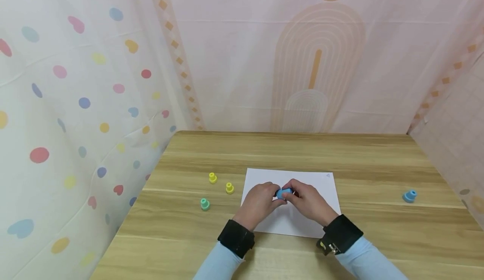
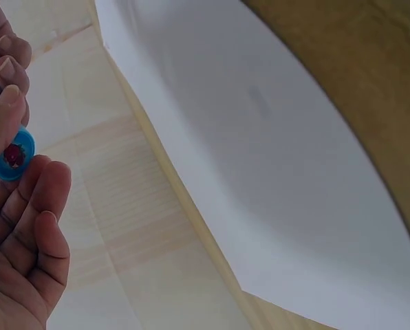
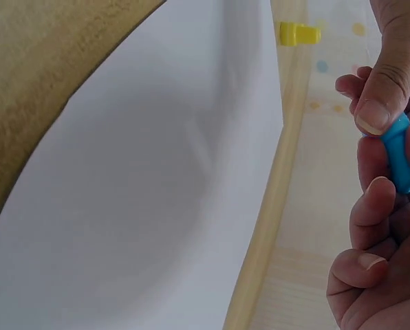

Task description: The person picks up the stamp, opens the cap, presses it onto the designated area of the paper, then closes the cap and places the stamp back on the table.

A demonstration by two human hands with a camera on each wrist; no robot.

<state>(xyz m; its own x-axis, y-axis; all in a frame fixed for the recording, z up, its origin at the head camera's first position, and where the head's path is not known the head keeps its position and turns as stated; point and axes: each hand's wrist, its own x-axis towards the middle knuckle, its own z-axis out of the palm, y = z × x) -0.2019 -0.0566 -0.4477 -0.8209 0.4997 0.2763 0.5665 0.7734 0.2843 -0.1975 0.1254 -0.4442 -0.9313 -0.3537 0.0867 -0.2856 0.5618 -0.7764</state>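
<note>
Over the white paper [image 1: 291, 221], both hands meet at a small blue toy stamp [image 1: 283, 193]. The left hand [image 1: 259, 202] pinches it from the left with thumb and fingers, while the right hand [image 1: 311, 200] grips it from the right. Seen from the left wrist, the blue stamp [image 2: 29, 143] shows a round rim with a dark red centre. The right wrist view gives its side: the blue body [image 3: 399, 155] narrows in the middle, and fingers hide part of it.
Left of the paper stand two yellow stamps [image 1: 213, 178] and a green stamp [image 1: 204, 204]. Another blue stamp [image 1: 410, 196] is far to the right on the wooden table [image 1: 378, 162]. A small faint mark [image 1: 328, 175] shows at the paper's far right corner. Patterned curtains [image 1: 227, 61] hang behind.
</note>
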